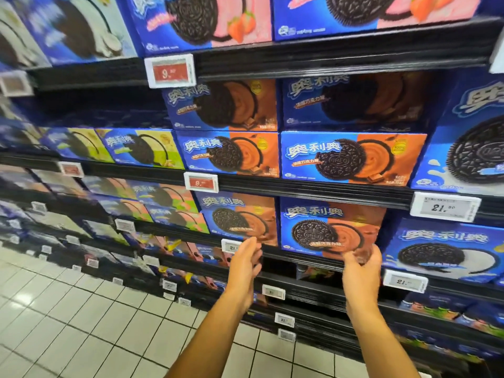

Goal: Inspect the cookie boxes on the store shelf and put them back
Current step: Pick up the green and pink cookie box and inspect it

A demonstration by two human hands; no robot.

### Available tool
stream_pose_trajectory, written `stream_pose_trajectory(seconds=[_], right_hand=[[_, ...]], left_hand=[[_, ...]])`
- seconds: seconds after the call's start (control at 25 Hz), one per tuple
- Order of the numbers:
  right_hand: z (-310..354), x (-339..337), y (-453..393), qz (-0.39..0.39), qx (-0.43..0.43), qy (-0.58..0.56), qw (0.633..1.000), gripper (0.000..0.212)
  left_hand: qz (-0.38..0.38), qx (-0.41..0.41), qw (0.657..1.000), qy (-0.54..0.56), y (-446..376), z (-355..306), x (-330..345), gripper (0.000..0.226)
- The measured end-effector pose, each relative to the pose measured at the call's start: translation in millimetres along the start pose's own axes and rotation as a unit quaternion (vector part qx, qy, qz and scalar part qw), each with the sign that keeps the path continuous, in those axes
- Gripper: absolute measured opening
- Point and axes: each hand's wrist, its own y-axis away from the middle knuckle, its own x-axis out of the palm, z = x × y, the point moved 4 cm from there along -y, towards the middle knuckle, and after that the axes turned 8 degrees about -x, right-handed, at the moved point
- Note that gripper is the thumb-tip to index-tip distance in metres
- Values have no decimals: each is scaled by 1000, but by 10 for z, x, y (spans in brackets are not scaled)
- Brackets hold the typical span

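Here I'm facing a tall dark-railed store shelf (313, 186) packed with blue cardboard cookie boxes, front faces out so the flavours read at a glance. The one I'm working on is the large blue-and-orange chocolate cookie box (331, 227), standing upright on the third tier between a similar box on its left and a blue-and-white box (447, 248) on its right — seated in its slot, or very nearly, its bottom edge at the shelf lip.

My right hand (361, 264) is at the box's lower right corner, fingers curled up against the face; they look to be touching it, but motion blur keeps me from saying whether they actually grip. My left hand (245, 257) hangs just off the lower left corner, fingers straight and together, holding nothing — placed, I judge, to steady or square that side.

Small white price tags (405, 281) clip along the rail below, one partly behind the left hand, so pushing low risks knocking them.
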Motion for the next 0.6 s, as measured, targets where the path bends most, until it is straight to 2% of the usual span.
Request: stream_pose_trajectory(seconds=[0.12, 0.24, 0.44, 0.6], right_hand=[[-56, 407, 293, 29, 13, -20, 999, 59], [-89, 996, 610, 101, 32, -9, 994, 57], [115, 2219, 1209, 202, 12, 2, 979, 51], [322, 2911, 1472, 215, -6, -10, 977, 51]], left_hand=[[-11, -8, 1000, 1, -14, -31, -548, 24], [-33, -21, 999, -16, -48, -99, -1179, 20], [-36, 1, 999, -19, -312, -707, -2358, 20], [-19, 38, 999, -14, -562, -1272, -2958, 20]])
